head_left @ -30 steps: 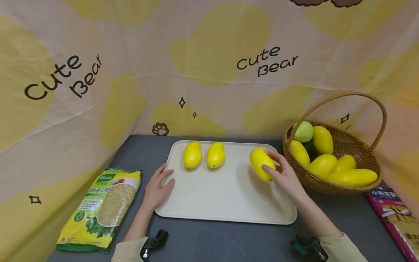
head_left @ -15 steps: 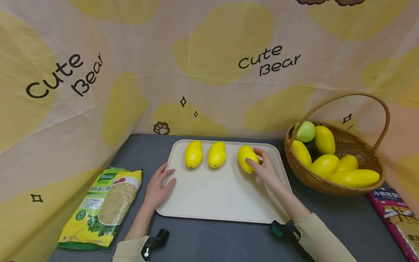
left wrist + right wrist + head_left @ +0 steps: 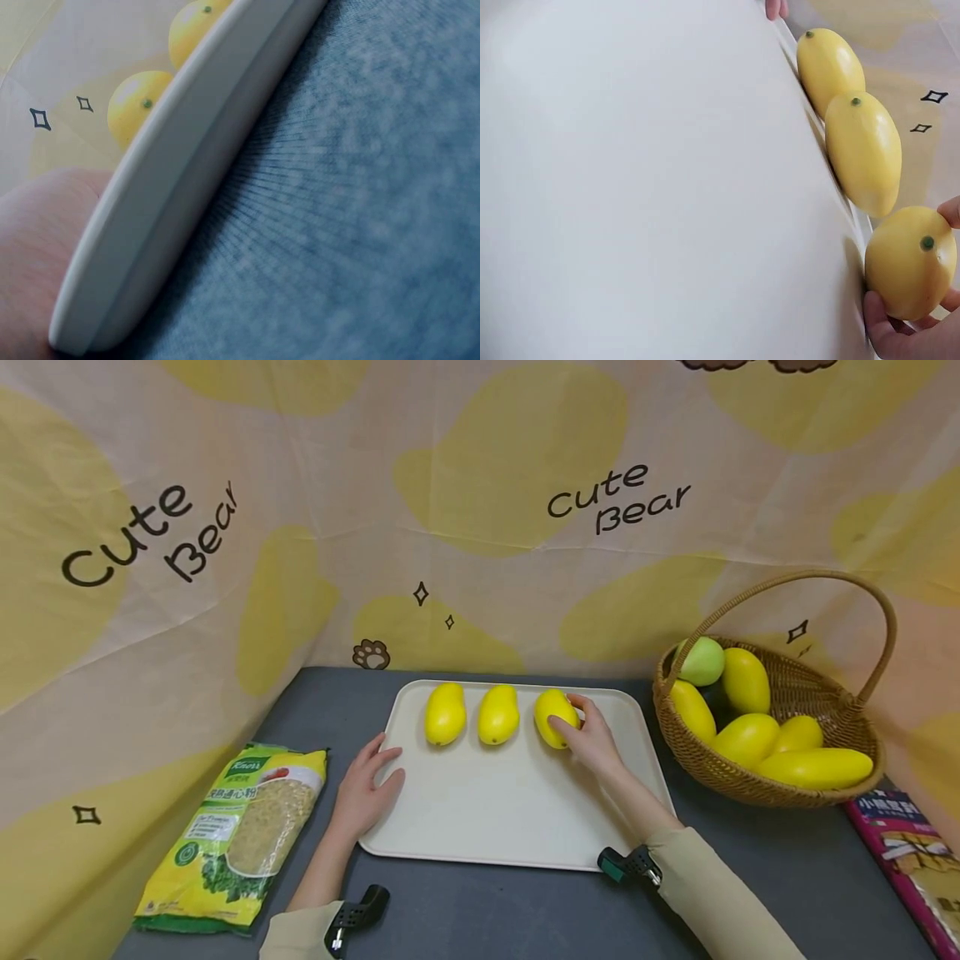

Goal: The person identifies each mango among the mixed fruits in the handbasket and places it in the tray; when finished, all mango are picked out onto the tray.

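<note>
A yellow mango is held between the thumb and fingers of my right hand, at the back right part of the white tray. In the right wrist view, the fingertips wrap this mango low down at the tray surface. Two more mangoes, the left mango and the middle mango, lie in a row beside it along the tray's back. My left hand rests on the tray's left rim with its fingers spread. The left wrist view has the tray's side wall beside the hand.
A wicker basket with a tall handle stands right of the tray, filled with several mangoes and a green fruit. On the left lies a yellow Knorr bag. A magenta package is at the right edge. A printed cloth hangs behind.
My right hand has carried its mango leftward and down onto the tray, closer to the middle mango. The left hand stays at the rim.
</note>
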A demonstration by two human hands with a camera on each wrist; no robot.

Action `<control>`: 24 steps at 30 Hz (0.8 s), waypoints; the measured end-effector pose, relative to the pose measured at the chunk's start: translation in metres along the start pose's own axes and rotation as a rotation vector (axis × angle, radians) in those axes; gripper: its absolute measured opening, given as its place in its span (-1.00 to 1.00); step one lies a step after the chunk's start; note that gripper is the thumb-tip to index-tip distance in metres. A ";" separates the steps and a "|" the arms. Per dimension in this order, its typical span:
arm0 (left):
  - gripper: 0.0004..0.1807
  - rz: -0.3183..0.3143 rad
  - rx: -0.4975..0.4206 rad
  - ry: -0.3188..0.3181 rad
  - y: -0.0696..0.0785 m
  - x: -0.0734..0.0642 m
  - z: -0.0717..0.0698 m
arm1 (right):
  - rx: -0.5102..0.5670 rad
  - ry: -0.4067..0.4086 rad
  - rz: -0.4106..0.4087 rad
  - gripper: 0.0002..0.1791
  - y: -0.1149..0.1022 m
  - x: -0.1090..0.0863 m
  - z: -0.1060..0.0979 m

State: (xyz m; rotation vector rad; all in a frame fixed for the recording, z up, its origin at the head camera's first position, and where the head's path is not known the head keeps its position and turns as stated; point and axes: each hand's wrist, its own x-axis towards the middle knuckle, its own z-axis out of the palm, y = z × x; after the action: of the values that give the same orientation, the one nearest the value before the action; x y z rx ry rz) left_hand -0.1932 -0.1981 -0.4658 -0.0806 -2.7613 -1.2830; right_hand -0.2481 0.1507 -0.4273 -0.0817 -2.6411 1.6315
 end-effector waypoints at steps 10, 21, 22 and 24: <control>-0.56 0.005 0.008 0.000 -0.001 0.001 0.001 | -0.039 -0.020 0.027 -0.25 0.004 0.003 0.003; -0.57 0.007 0.009 0.020 -0.003 0.001 0.003 | -0.035 -0.044 0.058 -0.19 0.008 0.005 0.006; -0.57 0.007 0.010 0.019 -0.004 0.001 0.004 | -0.034 -0.045 0.064 -0.19 0.008 0.005 0.006; -0.57 0.007 0.009 0.018 -0.004 0.001 0.003 | -0.028 -0.048 0.075 -0.18 0.008 0.005 0.005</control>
State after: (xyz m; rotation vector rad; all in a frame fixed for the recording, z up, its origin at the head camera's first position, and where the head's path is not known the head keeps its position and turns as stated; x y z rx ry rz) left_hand -0.1950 -0.1979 -0.4708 -0.0774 -2.7493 -1.2636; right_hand -0.2528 0.1499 -0.4368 -0.1459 -2.7288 1.6381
